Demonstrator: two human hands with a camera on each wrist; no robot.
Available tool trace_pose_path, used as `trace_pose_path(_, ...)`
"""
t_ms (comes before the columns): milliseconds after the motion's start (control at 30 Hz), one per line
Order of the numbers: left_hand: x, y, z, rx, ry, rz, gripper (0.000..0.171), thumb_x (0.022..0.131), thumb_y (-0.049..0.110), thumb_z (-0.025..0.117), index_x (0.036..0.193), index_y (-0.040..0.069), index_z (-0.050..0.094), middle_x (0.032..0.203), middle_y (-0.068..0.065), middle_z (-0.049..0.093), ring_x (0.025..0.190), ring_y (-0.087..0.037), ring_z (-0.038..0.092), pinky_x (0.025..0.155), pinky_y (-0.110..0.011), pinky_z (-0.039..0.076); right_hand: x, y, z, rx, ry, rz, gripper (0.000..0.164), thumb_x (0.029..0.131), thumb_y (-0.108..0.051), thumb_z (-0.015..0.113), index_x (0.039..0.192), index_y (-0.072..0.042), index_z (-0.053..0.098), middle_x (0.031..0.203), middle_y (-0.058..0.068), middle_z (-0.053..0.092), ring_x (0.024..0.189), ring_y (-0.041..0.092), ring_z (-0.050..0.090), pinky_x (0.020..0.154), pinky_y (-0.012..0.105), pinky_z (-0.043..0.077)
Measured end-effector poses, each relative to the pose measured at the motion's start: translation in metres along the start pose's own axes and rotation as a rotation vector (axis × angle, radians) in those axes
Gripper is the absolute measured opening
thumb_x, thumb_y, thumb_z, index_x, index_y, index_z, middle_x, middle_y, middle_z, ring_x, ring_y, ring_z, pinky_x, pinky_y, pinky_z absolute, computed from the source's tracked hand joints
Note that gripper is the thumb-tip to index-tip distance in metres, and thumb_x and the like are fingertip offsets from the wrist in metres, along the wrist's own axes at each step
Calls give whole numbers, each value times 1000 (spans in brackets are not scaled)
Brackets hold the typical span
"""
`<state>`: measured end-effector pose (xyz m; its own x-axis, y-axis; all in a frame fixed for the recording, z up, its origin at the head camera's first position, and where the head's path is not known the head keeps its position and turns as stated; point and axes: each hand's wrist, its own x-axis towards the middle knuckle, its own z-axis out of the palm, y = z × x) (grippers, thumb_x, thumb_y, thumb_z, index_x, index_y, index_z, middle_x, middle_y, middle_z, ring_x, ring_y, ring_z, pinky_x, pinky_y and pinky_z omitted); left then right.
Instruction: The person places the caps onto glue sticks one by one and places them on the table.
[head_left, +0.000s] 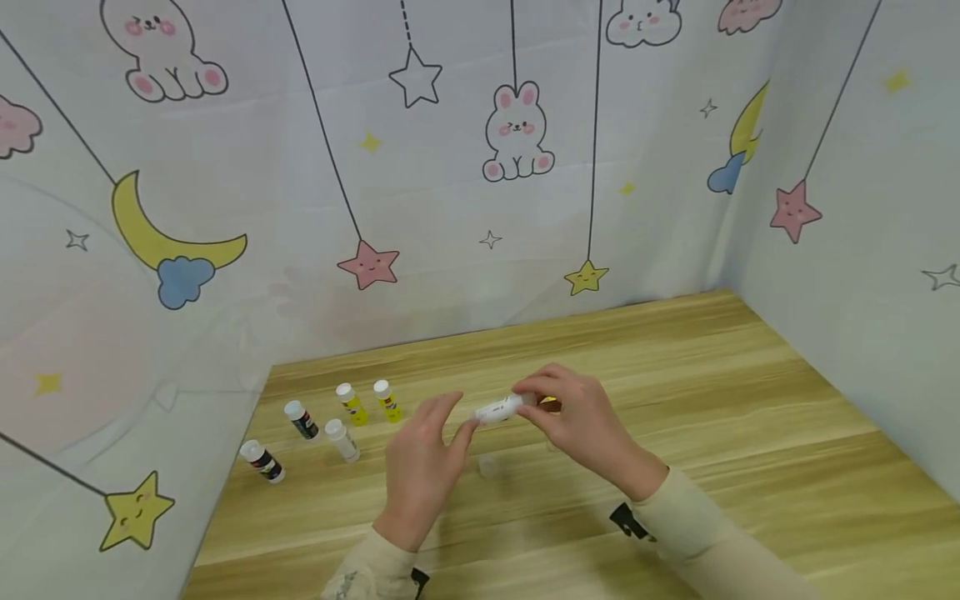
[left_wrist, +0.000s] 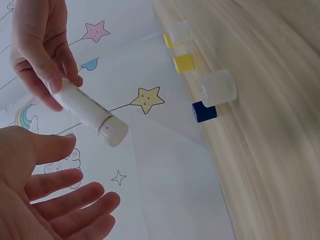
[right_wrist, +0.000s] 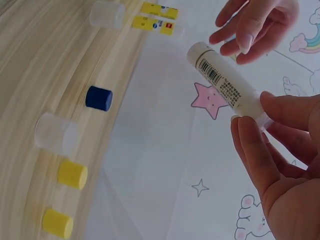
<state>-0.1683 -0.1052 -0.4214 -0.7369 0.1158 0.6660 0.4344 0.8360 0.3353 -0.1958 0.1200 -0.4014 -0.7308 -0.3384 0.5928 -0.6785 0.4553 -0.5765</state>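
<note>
Half done, maybe, with five black, yellow and white plastic cylinders (head_left: 342,440) off left. Pinching a white plastic tube (head_left: 497,411) over the wood-grain table (head_left: 750,483) with the right hand (head_left: 585,419), gripping nothing with the left hand (head_left: 423,458). Remaining, apparently: that tube plus a round blue plastic cap (right_wrist: 99,98).

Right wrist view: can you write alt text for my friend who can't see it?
A right hand pinches one end of a barcoded white tube; the left hand is near the other end, fingers loose. A wooden table holds a blue cylinder, two yellow cylinders and two translucent cylinders, beside a white cloth with cartoon drawings.
</note>
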Motion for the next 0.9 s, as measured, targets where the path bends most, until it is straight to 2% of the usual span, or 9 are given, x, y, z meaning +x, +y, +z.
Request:
trace_pose_path(300,0,-21,8,30,31,-104,31,87,21,81,115,9,73,108,-9,72,56,-23,65,45,-34,48,-3,14,-17,-64,-11,80,22,84,-5,82,105,-9,77,99,-5,65,80,4,61,71,18,56)
trace_pose_path(400,-1,-28,11,39,42,-131,29,88,20,80,114,7,74,108,-11,72,59,-24,67,46,-35,49,-5,20,-25,-103,-13,83,23,83,-5,82,105,-9,77,99,-4,66,80,4,61,71,18,56)
trace_pose_path(467,-1,-32,13,39,47,-145,28,89,18,78,114,6,73,109,-12,72,54,-24,64,44,-35,47,-7,24,-31,-132,-6,85,23,82,-4,83,104,-8,77,99,-4,66,79,5,61,70,18,56)
trace_pose_path(633,1,-42,14,67,74,-187,25,90,14,75,113,5,73,106,-13,71,55,-28,63,45,-39,46,-12,36,-43,-191,-5,93,24,80,-2,84,103,-7,77,99,-1,67,80,6,63,69,20,57)
trace_pose_path(900,2,-50,17,60,109,-266,22,90,13,74,110,5,74,110,-12,64,74,-31,65,55,-45,51,-18,50,-66,-281,-11,113,25,79,-1,85,102,-5,78,96,1,66,79,10,64,68,22,57)
